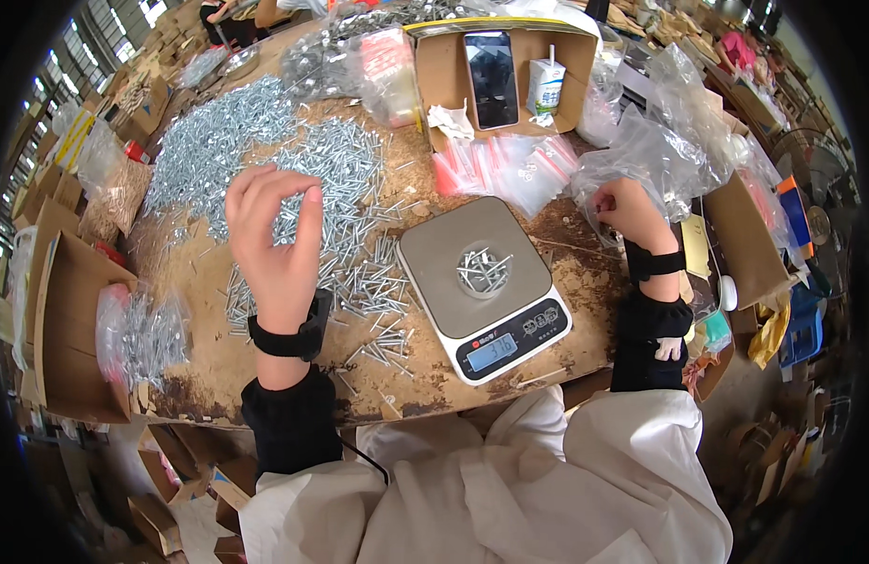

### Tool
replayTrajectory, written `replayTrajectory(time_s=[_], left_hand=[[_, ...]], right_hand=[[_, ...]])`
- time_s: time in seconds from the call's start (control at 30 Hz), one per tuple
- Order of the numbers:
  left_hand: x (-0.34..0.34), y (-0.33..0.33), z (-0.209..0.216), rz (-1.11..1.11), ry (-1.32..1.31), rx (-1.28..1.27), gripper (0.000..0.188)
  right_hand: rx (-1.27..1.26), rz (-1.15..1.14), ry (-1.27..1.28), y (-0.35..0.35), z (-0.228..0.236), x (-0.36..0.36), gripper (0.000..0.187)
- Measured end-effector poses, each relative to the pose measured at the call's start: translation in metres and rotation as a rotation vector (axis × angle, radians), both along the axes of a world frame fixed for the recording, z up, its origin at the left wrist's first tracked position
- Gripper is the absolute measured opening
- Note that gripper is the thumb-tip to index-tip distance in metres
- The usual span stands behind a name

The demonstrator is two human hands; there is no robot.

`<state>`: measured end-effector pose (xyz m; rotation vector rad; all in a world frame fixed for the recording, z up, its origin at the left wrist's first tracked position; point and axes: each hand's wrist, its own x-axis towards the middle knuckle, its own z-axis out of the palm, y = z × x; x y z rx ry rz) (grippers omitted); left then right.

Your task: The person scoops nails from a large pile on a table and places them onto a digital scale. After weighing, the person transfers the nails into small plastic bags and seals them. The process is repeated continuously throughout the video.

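My left hand [276,235] hovers over the big pile of silver screws [345,155] on the left. Its fingers are bent and stand apart from the thumb, with nothing between them. On the digital scale [444,291] in the middle sits a small round clear dish [465,285] with several screws in it; the display is lit. My right hand [634,214] is to the right of the scale, beside clear plastic bags [622,160]. Its fingers are curled closed, and whatever they may hold cannot be made out. Black straps circle both wrists.
Behind the scale lie red-edged zip bags [509,169]. An open cardboard box [566,103] holds a phone [491,80] and a drink carton [546,86]. Another cardboard box [77,329] stands at the left, next to bagged screws [148,338]. An open carton [749,240] stands at the right.
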<state>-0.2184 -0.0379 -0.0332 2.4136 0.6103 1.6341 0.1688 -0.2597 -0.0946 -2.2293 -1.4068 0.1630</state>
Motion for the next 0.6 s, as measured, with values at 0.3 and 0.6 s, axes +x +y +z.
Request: replayTrajectory(time_s=[0.3,0.6], left_hand=[[-0.002,0.000,0.004,-0.015,-0.012,0.005,0.004],[-0.006,0.002,0.006,0.037,0.003,0.043,0.004]], right_hand=[[0.167,0.005,-0.071,-0.015,0.022,-0.005,0.023],[0.538,0.489,0.130,0.030,0.064,-0.148,0.022]])
